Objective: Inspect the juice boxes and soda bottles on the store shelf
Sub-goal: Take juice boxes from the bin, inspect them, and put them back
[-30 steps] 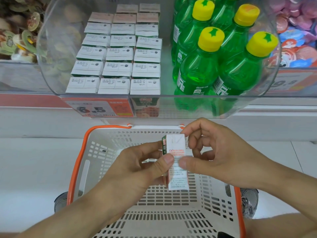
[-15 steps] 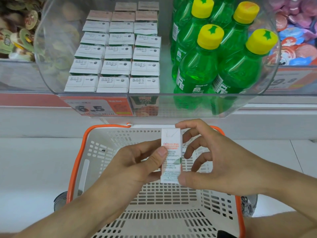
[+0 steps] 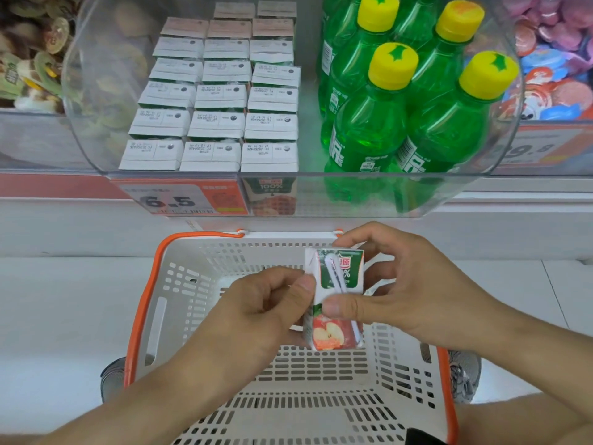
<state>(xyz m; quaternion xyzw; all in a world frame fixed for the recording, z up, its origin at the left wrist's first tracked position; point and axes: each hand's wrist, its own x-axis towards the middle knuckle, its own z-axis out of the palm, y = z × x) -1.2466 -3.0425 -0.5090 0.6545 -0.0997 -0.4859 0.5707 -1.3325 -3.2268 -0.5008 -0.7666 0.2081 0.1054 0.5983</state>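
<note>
Both hands [image 3: 324, 311] and forearms are bare, without sleeves.

Both hands hold one juice box [image 3: 335, 297] upright over a white basket [image 3: 231, 374] with an orange rim. Left hand [image 3: 256, 316] pinches its left edge; right hand [image 3: 404, 290] wraps top and front, thumb on the face. Straw taped diagonally. Behind: shelf bin [image 3: 96, 130] holding rows of juice boxes [image 3: 211, 101] beside green soda bottles [image 3: 378, 123]. Price tag [image 3: 179, 197] reads 6.5.

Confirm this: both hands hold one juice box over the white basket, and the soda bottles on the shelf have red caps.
Not quite. The head view shows yellow caps on the green soda bottles. Both the left hand and right hand do hold the juice box over the basket.
</note>
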